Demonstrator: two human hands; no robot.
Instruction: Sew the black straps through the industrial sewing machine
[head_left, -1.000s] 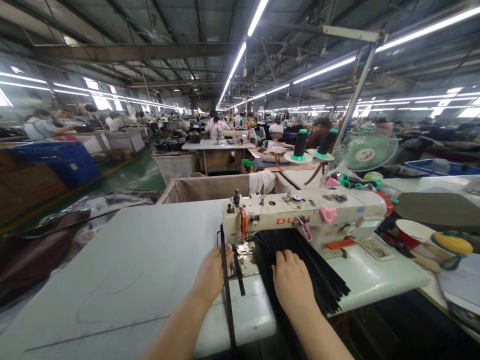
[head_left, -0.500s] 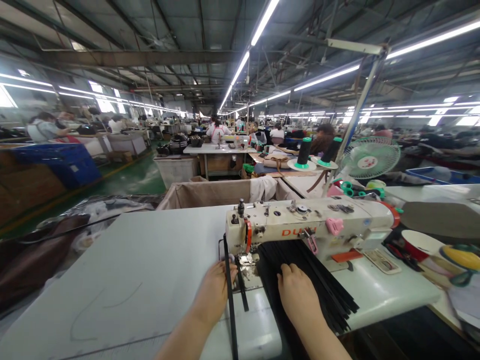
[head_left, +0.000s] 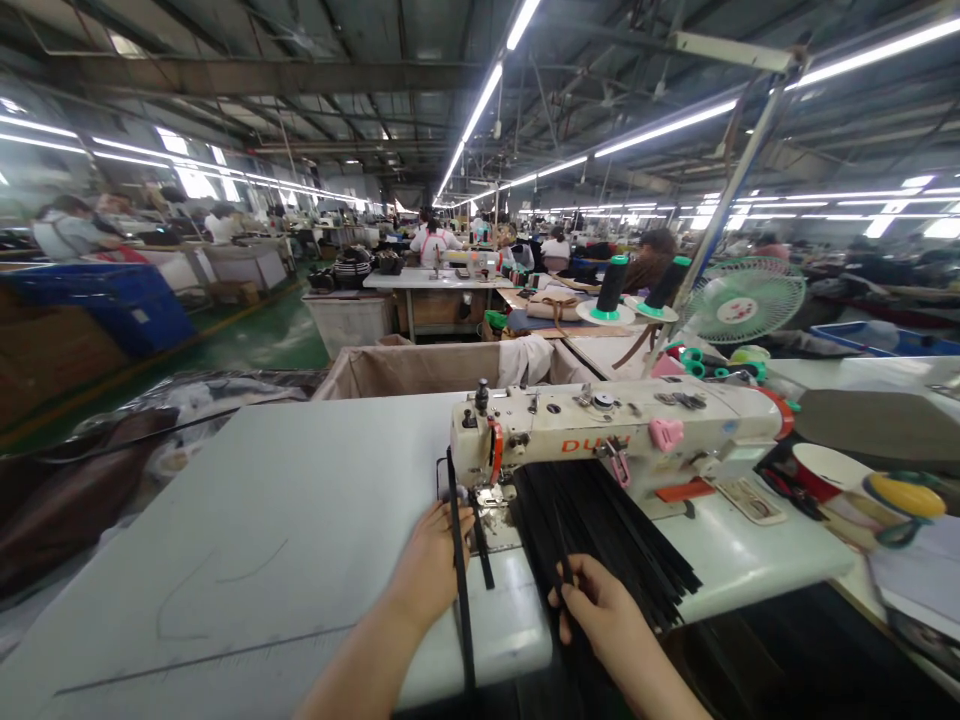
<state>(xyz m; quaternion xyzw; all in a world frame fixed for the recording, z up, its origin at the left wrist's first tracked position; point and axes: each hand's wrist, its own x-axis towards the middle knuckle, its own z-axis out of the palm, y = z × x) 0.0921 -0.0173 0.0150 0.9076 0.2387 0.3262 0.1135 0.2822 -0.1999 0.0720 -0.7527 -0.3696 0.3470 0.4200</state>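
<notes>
Right under the arm of the cream industrial sewing machine (head_left: 615, 430) lies a fanned stack of thin, flat black strips (head_left: 615, 530), matte and dark, each one long and narrow like cut strapping. Their far ends vanish beneath the machine body, and their near ends splay out over the front edge of the pale grey desk (head_left: 247, 540). The right hand (head_left: 600, 610) sits at the near end of this stack, fingers curled and pinched on a single strip (head_left: 561, 560) that is raised slightly from the rest. A separate long black strip (head_left: 459, 580) runs from the needle area straight toward the camera and off the desk edge; the left hand (head_left: 435, 560) rests flat beside it, fingers half-open, fingertips touching it close to the metal presser foot (head_left: 491, 497). A shorter black piece (head_left: 482, 555) lies just right of that strip.

Behind the machine stands a beige fabric-lined bin (head_left: 420, 370). To the right, two dark thread cones with green bases (head_left: 634, 290) stand on a rack near a green-and-white fan (head_left: 742, 300), and a red-rimmed bowl (head_left: 821, 470) rests on the desk. Other people sit at benches far back in the hall.
</notes>
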